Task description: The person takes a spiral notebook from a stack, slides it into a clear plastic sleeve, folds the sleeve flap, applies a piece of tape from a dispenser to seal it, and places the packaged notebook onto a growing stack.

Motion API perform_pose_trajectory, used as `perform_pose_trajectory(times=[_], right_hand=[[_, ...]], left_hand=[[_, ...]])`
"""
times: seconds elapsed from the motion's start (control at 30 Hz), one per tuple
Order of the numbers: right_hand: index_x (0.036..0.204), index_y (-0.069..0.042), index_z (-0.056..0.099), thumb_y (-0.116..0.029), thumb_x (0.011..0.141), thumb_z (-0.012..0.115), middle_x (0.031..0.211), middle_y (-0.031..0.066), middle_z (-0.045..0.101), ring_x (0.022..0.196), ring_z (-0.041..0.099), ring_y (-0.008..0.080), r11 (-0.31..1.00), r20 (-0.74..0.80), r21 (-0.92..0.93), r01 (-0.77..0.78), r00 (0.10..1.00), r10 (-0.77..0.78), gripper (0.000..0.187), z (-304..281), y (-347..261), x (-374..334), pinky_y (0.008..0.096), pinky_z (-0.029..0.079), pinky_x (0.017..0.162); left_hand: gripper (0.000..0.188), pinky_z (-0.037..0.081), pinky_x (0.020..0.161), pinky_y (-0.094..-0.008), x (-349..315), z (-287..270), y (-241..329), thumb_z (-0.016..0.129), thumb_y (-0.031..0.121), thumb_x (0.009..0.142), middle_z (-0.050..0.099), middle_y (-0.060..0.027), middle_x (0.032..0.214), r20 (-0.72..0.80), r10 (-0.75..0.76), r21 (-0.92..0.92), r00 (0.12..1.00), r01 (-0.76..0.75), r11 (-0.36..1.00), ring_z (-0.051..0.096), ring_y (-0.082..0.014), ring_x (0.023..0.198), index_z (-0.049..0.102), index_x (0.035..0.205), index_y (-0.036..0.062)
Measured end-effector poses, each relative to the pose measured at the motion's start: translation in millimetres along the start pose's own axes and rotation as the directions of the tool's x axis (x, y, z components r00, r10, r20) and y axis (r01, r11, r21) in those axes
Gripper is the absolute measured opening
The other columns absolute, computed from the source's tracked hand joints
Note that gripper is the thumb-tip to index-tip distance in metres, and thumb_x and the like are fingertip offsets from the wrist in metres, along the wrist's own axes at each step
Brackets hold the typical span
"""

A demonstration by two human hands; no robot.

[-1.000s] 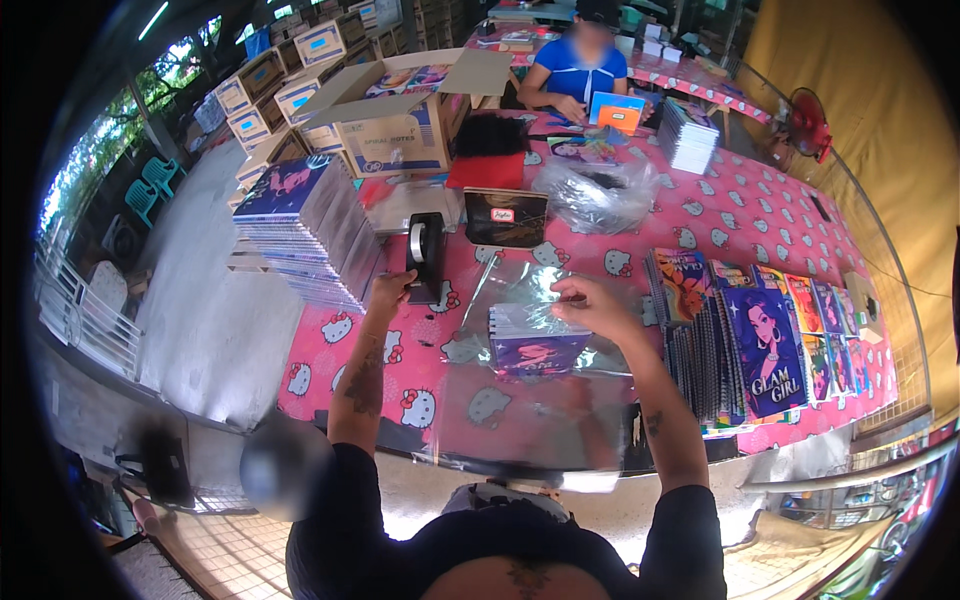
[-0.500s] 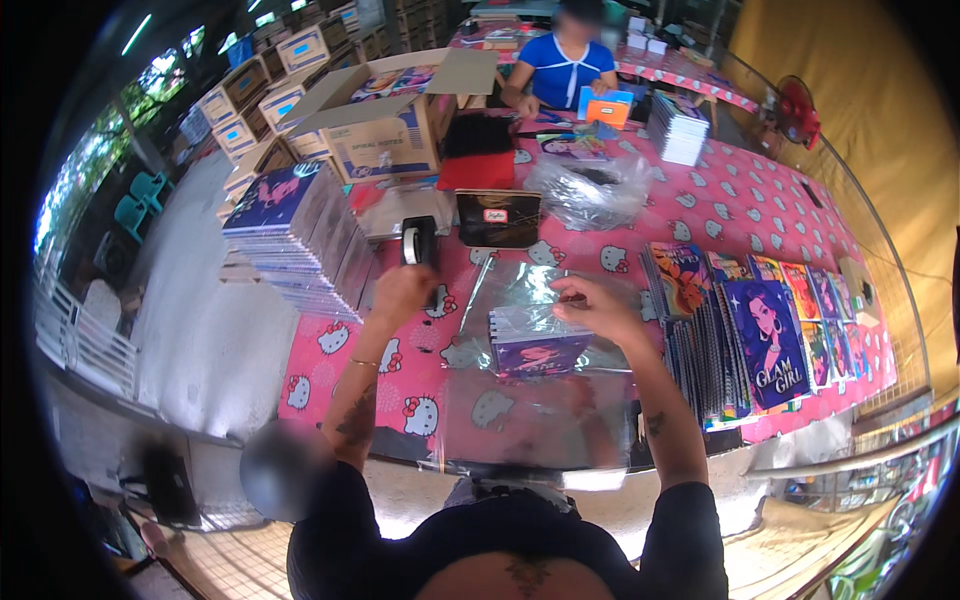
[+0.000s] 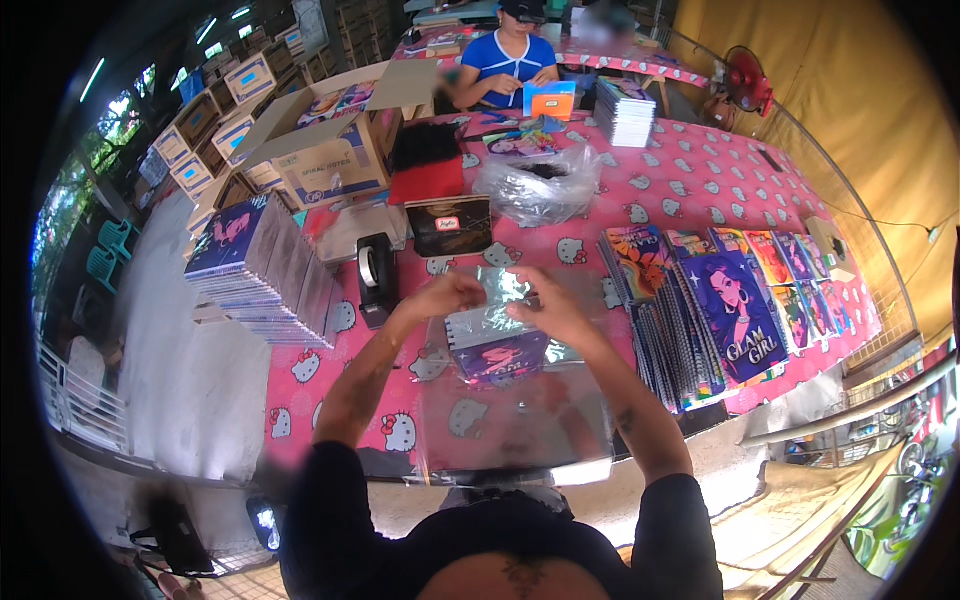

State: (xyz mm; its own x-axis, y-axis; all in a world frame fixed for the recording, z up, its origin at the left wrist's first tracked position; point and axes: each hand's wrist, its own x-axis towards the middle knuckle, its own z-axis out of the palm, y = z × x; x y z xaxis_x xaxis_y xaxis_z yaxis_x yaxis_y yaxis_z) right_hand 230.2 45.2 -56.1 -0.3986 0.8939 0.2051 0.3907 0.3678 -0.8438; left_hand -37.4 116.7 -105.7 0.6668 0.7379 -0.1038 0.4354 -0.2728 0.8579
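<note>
A stack of spiral notebooks (image 3: pixel 500 360) with purple covers lies before me, wrapped in clear plastic film (image 3: pixel 510 286). My right hand (image 3: pixel 548 306) has its fingers bent over the far right side of the stack, pinching the film. Close by on the left, my left hand (image 3: pixel 452 294) is closed at the film's far left side; whatever its fingertips hold is too small to make out. Just left of that hand stands a black tape dispenser (image 3: pixel 377 280) with a pale roll, untouched.
Stacked notebooks (image 3: pixel 265 265) stand on the left, with more spiral notebooks (image 3: pixel 735 310) on the right. Farther back are a black zip pouch (image 3: pixel 450 226), crumpled plastic bags (image 3: pixel 540 185) and an open carton (image 3: pixel 335 160). Across the pink table (image 3: pixel 700 180) a co-worker (image 3: pixel 508 65) handles notebooks.
My left hand has left the tape dispenser and come right to the wrapped notebooks. My right hand stays at the film, its fingers now closer to the left hand. The view has shifted.
</note>
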Motion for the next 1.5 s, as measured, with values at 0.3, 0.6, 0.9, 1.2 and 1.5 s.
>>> perform_pose_trajectory(times=[0.3, 0.6, 0.9, 1.2, 1.5], right_hand=[[0.132, -0.002, 0.053, -0.054, 0.093, 0.059, 0.137, 0.0212, 0.049, 0.123, 0.051, 0.0357, 0.056, -0.344, 0.654, 0.754, 0.363, -0.866, 0.066, -39, -206, -94, 0.0505, 0.038, 0.105], [0.122, -0.008, 0.062, -0.054, 0.099, 0.049, 0.125, 0.0309, 0.05, 0.112, 0.055, 0.0424, -0.495, -0.618, 0.712, 0.499, 0.108, -0.779, 0.054, -37, -278, -133, 0.055, 0.045, 0.096], [0.12, -0.007, 0.061, -0.048, 0.102, 0.046, 0.127, 0.0353, 0.047, 0.12, 0.051, 0.0469, -0.394, -0.476, 0.818, 0.419, 0.109, -0.873, 0.047, -56, -273, -152, 0.057, 0.043, 0.099], [0.122, -0.001, 0.058, -0.058, 0.092, 0.059, 0.131, 0.0189, 0.052, 0.125, 0.05, 0.0344, -0.073, -0.224, 0.92, 0.384, 0.367, -0.903, 0.064, -39, -215, -144, 0.0498, 0.037, 0.104], [0.145, -0.012, 0.035, -0.054, 0.094, 0.058, 0.146, 0.0064, 0.047, 0.136, 0.045, 0.0242, -0.342, 0.208, 0.925, -0.165, 0.974, 0.093, 0.07, 118, 51, -112, 0.0557, 0.037, 0.107]], left_hand=[[0.095, 0.032, 0.104, -0.0536, -49, 83, 167, 0.077, 0.052, 0.073, 0.036, -0.0226, 0.139, -0.236, -0.025, 0.766, 0.972, 0.202, 0.61, 0.035, -0.04, 0.132, 0.04, 0.136, -0.0085], [0.098, 0.028, 0.111, -0.0593, -39, 104, 142, 0.076, 0.056, 0.074, 0.041, -0.0218, 0.141, -0.364, 0.09, 0.822, 0.927, 0.274, 0.499, 0.037, -0.0414, 0.134, 0.036, 0.141, -0.0025], [0.099, 0.023, 0.112, -0.0649, -37, 107, 144, 0.076, 0.051, 0.076, 0.042, -0.0223, 0.143, -0.385, 0.043, 0.787, 0.922, 0.303, 0.537, 0.04, -0.0429, 0.134, 0.031, 0.145, -0.0022], [0.081, 0.042, 0.104, -0.054, -47, 93, 156, 0.082, 0.043, 0.068, 0.05, -0.0257, 0.132, -0.374, -0.003, 0.726, 0.927, 0.295, 0.622, 0.05, -0.0448, 0.124, 0.051, 0.125, -0.0059], [0.077, 0.047, 0.096, -0.0455, -84, 99, 154, 0.087, 0.03, 0.07, 0.061, -0.0213, 0.12, -0.683, -0.064, -0.072, 0.728, 0.02, 0.997, 0.059, -0.0381, 0.115, 0.05, 0.126, -0.0058]])
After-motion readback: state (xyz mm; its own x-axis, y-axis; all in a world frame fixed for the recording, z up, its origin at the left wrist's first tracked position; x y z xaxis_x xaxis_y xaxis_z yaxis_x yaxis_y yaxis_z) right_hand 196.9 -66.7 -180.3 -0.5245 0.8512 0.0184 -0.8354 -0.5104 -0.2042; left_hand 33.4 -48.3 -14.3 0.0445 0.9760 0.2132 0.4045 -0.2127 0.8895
